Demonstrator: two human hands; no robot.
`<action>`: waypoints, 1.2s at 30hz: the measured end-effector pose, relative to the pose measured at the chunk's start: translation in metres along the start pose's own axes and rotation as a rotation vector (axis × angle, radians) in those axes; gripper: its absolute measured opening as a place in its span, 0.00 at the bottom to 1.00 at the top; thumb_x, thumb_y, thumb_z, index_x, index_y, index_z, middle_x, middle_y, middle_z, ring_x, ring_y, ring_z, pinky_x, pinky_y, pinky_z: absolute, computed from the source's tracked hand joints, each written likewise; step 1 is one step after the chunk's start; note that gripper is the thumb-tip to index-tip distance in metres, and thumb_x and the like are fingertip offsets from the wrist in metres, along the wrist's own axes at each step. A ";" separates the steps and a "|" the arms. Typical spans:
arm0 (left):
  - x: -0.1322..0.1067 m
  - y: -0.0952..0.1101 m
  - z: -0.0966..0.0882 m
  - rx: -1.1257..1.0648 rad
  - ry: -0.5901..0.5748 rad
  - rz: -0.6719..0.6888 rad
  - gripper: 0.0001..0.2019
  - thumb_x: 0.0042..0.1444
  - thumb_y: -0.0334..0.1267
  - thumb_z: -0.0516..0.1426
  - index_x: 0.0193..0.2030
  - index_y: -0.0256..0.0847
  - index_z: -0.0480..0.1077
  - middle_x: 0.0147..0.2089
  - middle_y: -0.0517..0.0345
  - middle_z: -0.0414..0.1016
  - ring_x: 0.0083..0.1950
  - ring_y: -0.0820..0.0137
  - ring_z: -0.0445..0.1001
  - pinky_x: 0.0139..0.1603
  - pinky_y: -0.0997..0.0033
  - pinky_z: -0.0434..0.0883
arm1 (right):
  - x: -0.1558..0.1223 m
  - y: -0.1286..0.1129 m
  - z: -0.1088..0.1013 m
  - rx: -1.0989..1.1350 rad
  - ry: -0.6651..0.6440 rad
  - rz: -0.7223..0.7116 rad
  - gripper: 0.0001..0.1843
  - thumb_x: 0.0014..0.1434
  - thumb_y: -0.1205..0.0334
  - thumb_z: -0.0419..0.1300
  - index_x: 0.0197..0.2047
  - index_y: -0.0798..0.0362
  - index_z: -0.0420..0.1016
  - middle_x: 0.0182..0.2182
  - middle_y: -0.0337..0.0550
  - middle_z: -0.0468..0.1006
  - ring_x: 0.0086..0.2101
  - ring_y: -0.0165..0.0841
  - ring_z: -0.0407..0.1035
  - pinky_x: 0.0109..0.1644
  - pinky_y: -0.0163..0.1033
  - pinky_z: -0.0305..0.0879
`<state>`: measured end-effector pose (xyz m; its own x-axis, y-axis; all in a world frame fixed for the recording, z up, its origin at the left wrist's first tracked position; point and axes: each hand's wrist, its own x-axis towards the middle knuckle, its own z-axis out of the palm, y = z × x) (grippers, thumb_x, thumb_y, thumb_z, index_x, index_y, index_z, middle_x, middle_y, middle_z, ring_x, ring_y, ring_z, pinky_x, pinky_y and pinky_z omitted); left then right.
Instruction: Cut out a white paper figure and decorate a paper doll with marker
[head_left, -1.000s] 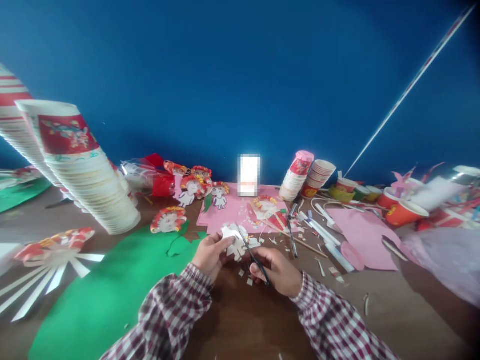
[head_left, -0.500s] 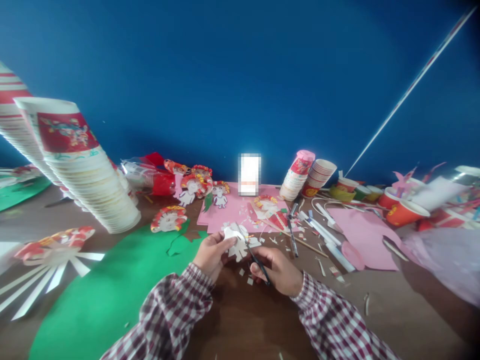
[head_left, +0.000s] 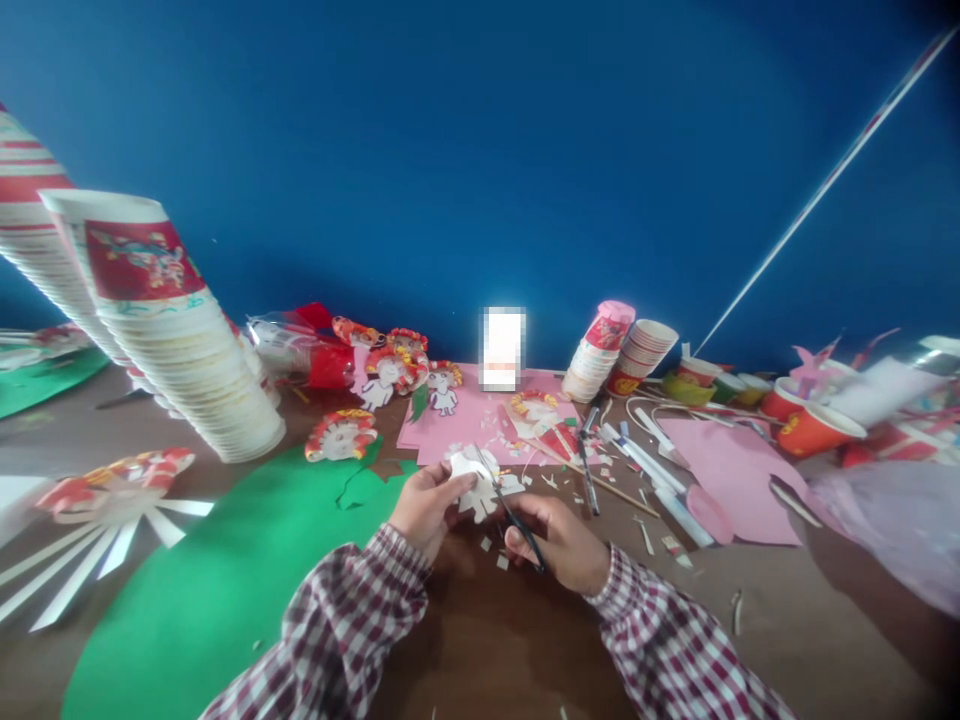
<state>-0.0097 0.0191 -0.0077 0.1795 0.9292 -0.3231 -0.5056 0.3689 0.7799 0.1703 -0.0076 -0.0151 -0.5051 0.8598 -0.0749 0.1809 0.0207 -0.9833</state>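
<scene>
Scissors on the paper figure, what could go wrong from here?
1. The scissors are close to the left grip, so a slip might nick the thumb.
2. The white paper cutout has narrow parts; a stray snip by the right grip could sever one.
3. Pieces cut off might get lost among the scraps.

The view has swung slightly, so the paper cutout [head_left: 468,491], scissors [head_left: 528,540] and tall cup stack [head_left: 184,350] appear marginally farther right.

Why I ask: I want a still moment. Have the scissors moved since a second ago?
No, not noticeably. Judged against the pink-topped cup stack, the scissors keep about the same place; both drift slightly rightward with the view.
</scene>
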 end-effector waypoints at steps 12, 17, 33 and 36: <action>0.001 -0.001 -0.001 -0.002 -0.006 0.008 0.12 0.39 0.33 0.66 0.31 0.31 0.71 0.26 0.53 0.76 0.24 0.71 0.73 0.25 0.73 0.73 | -0.001 -0.001 0.000 -0.007 -0.004 0.010 0.24 0.54 0.47 0.59 0.45 0.58 0.70 0.24 0.39 0.69 0.23 0.27 0.64 0.27 0.32 0.63; 0.002 -0.001 -0.002 0.001 -0.008 0.012 0.12 0.39 0.33 0.66 0.32 0.31 0.71 0.27 0.53 0.76 0.25 0.71 0.74 0.27 0.72 0.73 | 0.000 -0.004 0.000 -0.017 0.003 0.013 0.24 0.54 0.46 0.59 0.44 0.58 0.70 0.23 0.39 0.69 0.22 0.27 0.64 0.27 0.32 0.62; 0.004 -0.003 -0.005 -0.011 -0.029 0.012 0.15 0.38 0.34 0.66 0.34 0.31 0.71 0.27 0.53 0.76 0.26 0.71 0.73 0.28 0.72 0.73 | 0.001 0.001 0.000 0.016 0.009 0.001 0.21 0.55 0.49 0.59 0.43 0.58 0.70 0.22 0.38 0.68 0.22 0.26 0.62 0.26 0.31 0.60; 0.004 -0.004 -0.005 -0.010 -0.026 0.009 0.15 0.38 0.34 0.66 0.33 0.31 0.71 0.28 0.52 0.76 0.26 0.72 0.73 0.28 0.72 0.73 | 0.000 0.001 0.000 0.011 0.011 0.003 0.21 0.55 0.49 0.59 0.43 0.58 0.70 0.23 0.38 0.68 0.22 0.26 0.62 0.26 0.31 0.60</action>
<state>-0.0117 0.0212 -0.0146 0.1968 0.9329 -0.3017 -0.5155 0.3602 0.7775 0.1702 -0.0075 -0.0160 -0.4952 0.8655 -0.0760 0.1731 0.0126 -0.9848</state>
